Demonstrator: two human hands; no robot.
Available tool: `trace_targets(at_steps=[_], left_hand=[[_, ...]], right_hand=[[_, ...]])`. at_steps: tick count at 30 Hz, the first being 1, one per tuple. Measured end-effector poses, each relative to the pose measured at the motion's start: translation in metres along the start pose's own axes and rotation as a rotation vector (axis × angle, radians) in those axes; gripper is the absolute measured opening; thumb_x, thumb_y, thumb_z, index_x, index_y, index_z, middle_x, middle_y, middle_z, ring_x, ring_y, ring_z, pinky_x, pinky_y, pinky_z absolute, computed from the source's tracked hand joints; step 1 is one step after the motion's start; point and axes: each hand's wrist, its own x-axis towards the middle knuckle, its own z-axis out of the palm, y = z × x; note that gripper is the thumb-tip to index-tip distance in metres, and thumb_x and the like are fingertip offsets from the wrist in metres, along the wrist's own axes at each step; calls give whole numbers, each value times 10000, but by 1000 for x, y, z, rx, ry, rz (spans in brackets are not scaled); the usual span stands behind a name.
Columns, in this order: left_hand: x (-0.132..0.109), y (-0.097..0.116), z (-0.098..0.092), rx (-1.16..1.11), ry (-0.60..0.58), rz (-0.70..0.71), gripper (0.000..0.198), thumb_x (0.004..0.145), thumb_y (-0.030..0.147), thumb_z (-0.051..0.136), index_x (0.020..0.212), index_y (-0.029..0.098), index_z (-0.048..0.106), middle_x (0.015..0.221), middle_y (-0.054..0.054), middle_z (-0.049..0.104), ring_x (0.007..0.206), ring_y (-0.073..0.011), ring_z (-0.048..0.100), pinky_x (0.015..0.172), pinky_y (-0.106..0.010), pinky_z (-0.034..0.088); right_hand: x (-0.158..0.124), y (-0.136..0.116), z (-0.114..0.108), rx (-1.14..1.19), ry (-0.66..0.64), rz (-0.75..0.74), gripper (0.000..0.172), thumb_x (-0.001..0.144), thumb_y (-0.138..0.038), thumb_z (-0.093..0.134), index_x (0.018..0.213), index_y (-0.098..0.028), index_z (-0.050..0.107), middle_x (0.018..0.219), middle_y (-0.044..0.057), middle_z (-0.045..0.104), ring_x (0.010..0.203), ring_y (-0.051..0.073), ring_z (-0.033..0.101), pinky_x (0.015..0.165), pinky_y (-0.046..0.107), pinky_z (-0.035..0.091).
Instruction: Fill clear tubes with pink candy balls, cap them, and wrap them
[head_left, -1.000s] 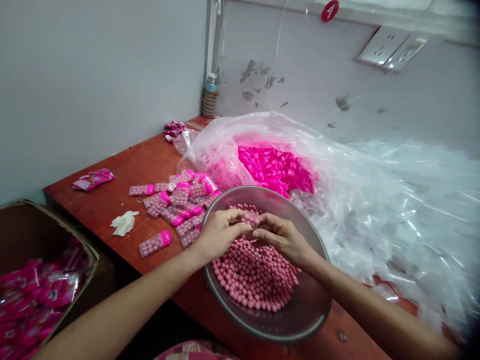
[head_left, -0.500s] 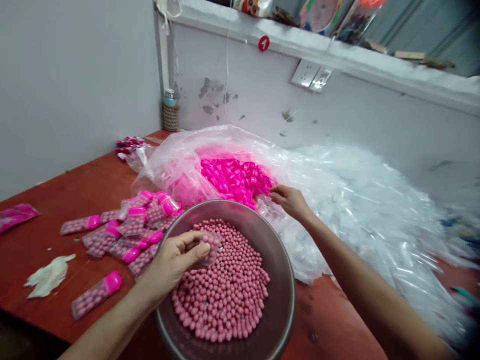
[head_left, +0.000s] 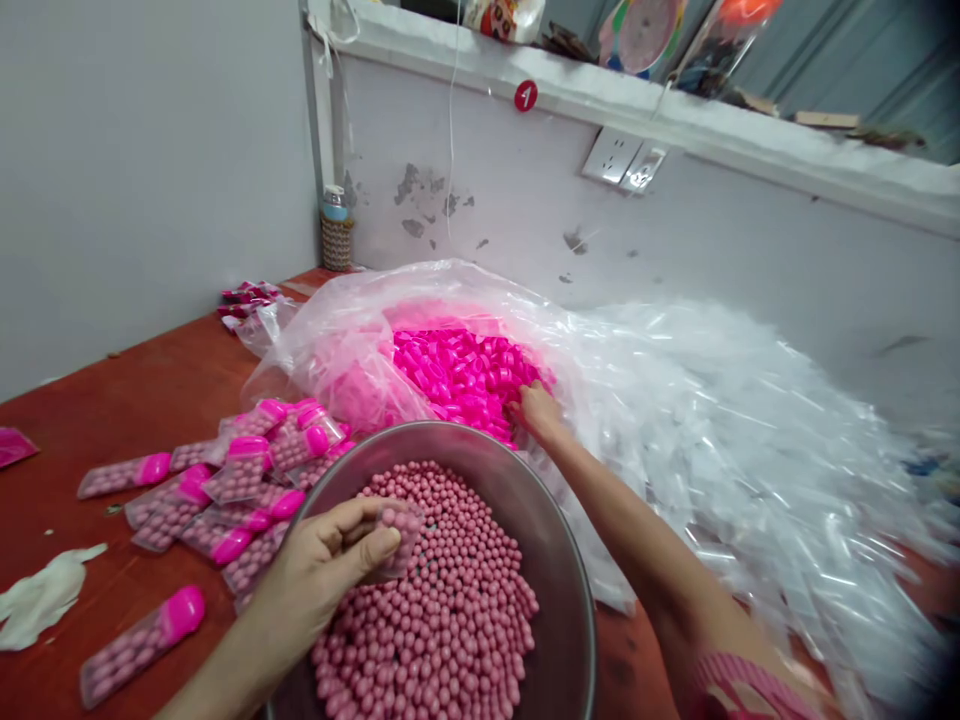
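A round metal bowl (head_left: pixel 561 560) sits on the red table, holding a heap of small pink balls (head_left: pixel 435 620). Over the bowl's near left, my left hand (head_left: pixel 322 570) is closed on a small clear tube filled with pink balls (head_left: pixel 401 532). My right hand (head_left: pixel 534 408) reaches beyond the bowl into a clear plastic bag (head_left: pixel 337 340), its fingers dug into the pile of bright pink caps (head_left: pixel 457 365) and mostly hidden. Several filled, capped tubes (head_left: pixel 247 470) lie left of the bowl.
A big heap of empty clear tubes (head_left: pixel 750 440) covers the table's right side. One capped tube (head_left: pixel 139 645) and a white rag (head_left: pixel 41 600) lie near the front left. A small bottle (head_left: pixel 335 230) stands in the corner; wall sockets (head_left: pixel 624 160) above.
My right hand moved left from the bag's edge into the pink caps. My left hand with the filled tube stayed over the bowl. The view shifted slightly.
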Motion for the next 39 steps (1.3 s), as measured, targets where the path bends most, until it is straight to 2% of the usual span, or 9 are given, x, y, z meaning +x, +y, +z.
trace_targets(at_steps=[5,10,17,21,24,29,31,35,39], left_hand=[[-1,-4,-3,27,-4,29,270,711,346,697,934,194,681,891,-33,672,826,-163,611,725,-218,516],[-2,-2,-3,19,-13,42,253,756,326,659,963,182,667,926,-48,664,838,-164,603,740,-233,506],[-5,7,4,-104,-48,152,201,784,312,628,924,170,653,1287,-91,493,1025,-224,552,787,-284,492],[-5,7,8,-203,-54,203,215,765,310,653,904,148,632,1079,-97,606,896,-181,593,757,-278,497],[-7,5,10,-276,-7,196,264,721,315,697,897,135,617,834,-44,632,738,-133,595,712,-267,508],[-10,0,9,-253,2,229,263,709,317,704,883,138,620,826,-19,622,752,-133,589,703,-271,516],[-12,-1,9,-221,-3,242,265,715,309,698,898,135,619,861,-30,629,786,-145,590,720,-277,511],[-15,-2,6,-134,-27,290,262,753,311,652,947,136,629,881,-43,647,803,-156,594,739,-273,493],[-18,1,3,191,18,392,222,810,267,579,987,160,659,925,-45,665,842,-166,600,752,-241,463]], right_hand=[[-1,9,-11,162,-53,-6,227,748,-310,559,790,-104,643,786,110,621,768,230,586,663,306,429],[-43,15,-52,422,-158,-64,302,754,-391,540,780,-103,626,615,32,582,593,152,565,559,257,444],[-138,-44,-88,856,-541,-298,262,725,-399,643,737,-137,652,592,2,559,553,112,516,538,232,427],[-172,-78,-81,915,-721,-381,274,758,-401,622,826,-139,664,619,0,561,537,99,487,502,218,396],[-185,-93,-73,900,-668,-462,270,784,-398,601,853,-141,651,680,9,583,596,113,516,531,219,404],[-195,-108,-65,833,-384,-570,380,809,-368,586,1135,-186,514,763,16,624,669,144,556,608,253,439],[-196,-111,-63,794,-299,-585,343,824,-364,567,1116,-191,520,748,13,619,637,135,542,595,249,435],[-192,-107,-64,860,-330,-576,241,833,-373,554,993,-193,572,832,29,637,722,150,580,635,252,464],[-190,-104,-78,792,-173,-628,212,833,-341,557,984,-192,563,866,55,639,765,175,602,676,286,491]])
